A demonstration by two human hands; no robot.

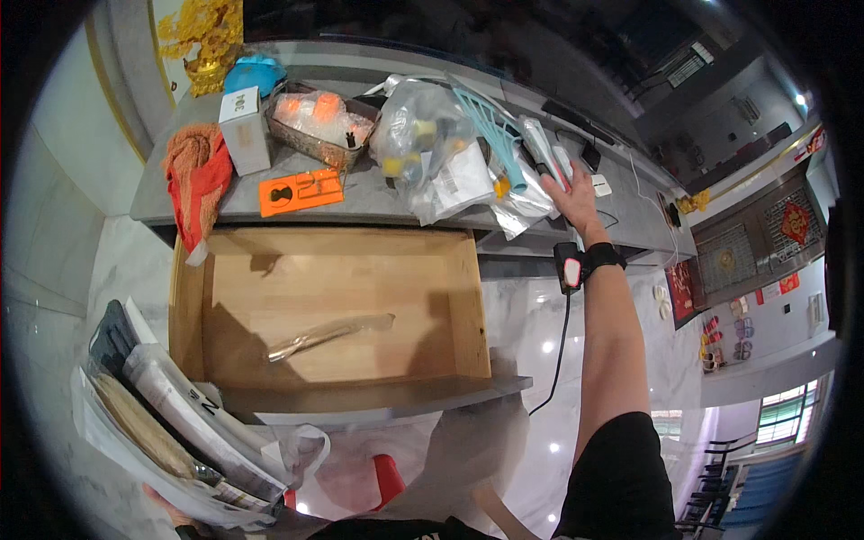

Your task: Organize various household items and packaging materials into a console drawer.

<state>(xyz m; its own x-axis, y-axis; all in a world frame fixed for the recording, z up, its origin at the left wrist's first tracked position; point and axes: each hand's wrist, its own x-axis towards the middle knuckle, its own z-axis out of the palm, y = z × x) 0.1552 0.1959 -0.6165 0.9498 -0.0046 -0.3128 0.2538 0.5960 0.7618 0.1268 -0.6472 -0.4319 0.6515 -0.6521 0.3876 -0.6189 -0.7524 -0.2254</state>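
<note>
At the lower left, my left hand point(165, 505) is mostly hidden behind a clear plastic bag point(88, 405) and supports its outer side. Flat packaged goods point(196, 405) stand inside the bag, some dark, some white, one tan. My right hand point(579, 202) reaches onto the grey TV cabinet point(378, 202), its thumb and fingers around slim plastic-wrapped packets point(543, 148); how firmly they are held cannot be told. Close by lie a pale blue slotted plastic tool point(489, 121) and a silver plastic pouch point(523, 209). Below, a wooden drawer point(331, 270) is pulled out, with a slim clear-wrapped item point(331, 334) in it.
Along the cabinet top are an orange-and-red cloth point(196, 175), a white box point(244, 131), a basket of wrapped items point(317, 145), an orange card point(302, 192) and a clear bag point(418, 135). A black device point(569, 268) with a cable hangs at my right wrist. A red stool point(387, 480) is below.
</note>
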